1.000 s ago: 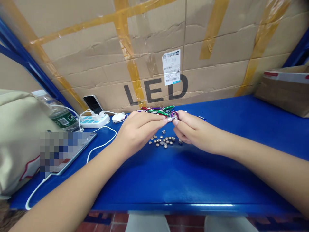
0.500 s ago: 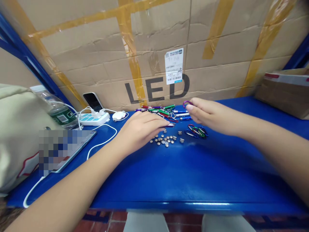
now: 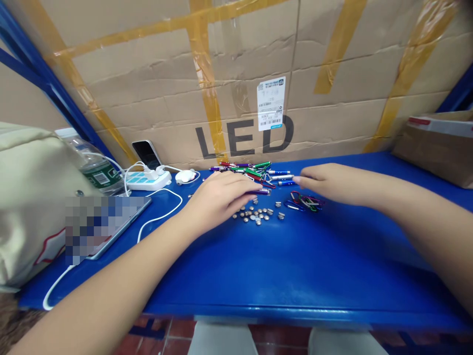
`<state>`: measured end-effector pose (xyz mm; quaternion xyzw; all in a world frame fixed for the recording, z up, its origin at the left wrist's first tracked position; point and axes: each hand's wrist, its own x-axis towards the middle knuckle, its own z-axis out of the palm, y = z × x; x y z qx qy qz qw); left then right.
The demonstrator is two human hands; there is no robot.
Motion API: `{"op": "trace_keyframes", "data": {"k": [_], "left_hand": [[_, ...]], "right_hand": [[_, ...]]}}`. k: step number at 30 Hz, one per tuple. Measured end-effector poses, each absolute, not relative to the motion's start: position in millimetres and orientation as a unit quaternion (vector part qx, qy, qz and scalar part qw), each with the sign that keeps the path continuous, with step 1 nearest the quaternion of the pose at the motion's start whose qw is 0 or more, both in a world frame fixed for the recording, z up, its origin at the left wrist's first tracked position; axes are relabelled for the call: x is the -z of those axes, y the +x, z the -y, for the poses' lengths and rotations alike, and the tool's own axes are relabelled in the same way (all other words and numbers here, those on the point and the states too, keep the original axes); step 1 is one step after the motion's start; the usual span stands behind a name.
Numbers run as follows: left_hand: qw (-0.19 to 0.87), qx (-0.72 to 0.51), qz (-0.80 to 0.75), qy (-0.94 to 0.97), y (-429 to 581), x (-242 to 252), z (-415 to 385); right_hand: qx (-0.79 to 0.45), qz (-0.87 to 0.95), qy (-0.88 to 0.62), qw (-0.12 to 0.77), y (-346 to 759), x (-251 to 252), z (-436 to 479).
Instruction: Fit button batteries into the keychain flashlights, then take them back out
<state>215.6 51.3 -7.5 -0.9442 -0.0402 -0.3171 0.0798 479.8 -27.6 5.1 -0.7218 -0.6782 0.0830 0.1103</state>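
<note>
My left hand (image 3: 218, 199) is closed around a slim purple keychain flashlight (image 3: 260, 192), whose metal end sticks out past the fingertips. Below those fingers lie several small silver button cells (image 3: 259, 216), loose on the blue tabletop. My right hand (image 3: 321, 180) hovers with nothing visible in it, fingers loosely apart, partly hidden behind the hand itself. Its fingertips are close to the ends of silver and blue keychain flashlights (image 3: 281, 172). Under this hand sits a small pile of coloured carabiners (image 3: 305, 201), with a purple one on the right side.
Behind the pile stands a large taped cardboard box (image 3: 155, 98) marked LED. On the left are a cloth bag (image 3: 33, 197), a bottle (image 3: 99, 172), a power strip (image 3: 148, 180) with white cables and a tablet (image 3: 111, 231). Another carton (image 3: 432, 148) is at the right.
My right hand has let go of the purple carabiner, which now lies on the carabiner pile. The purple flashlight shows more beyond my left fingertips. The view has shifted slightly.
</note>
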Motion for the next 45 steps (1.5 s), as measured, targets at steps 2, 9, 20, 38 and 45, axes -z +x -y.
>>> {"op": "trace_keyframes", "data": {"k": [2, 9, 20, 38, 45], "left_hand": [[0.086, 0.334, 0.031, -0.938, 217, 9, -50], [0.169, 0.391, -0.036, -0.904, 221, 13, -51], [0.023, 0.454, -0.014, -0.891, 233, 19, -42], [-0.333, 0.342, 0.205, -0.854, 237, 22, -38], [-0.504, 0.195, 0.176, -0.823, 233, 20, -35]], "right_hand": [[-0.181, 0.701, -0.661, 0.197, 465, -2, 31], [-0.508, 0.586, -0.52, 0.358, 418, 10, 41], [-0.559, 0.472, -0.493, 0.471, 408, 9, 41], [-0.106, 0.722, -0.565, 0.385, 411, 26, 35], [-0.012, 0.793, -0.526, 0.307, 416, 22, 37]]}}
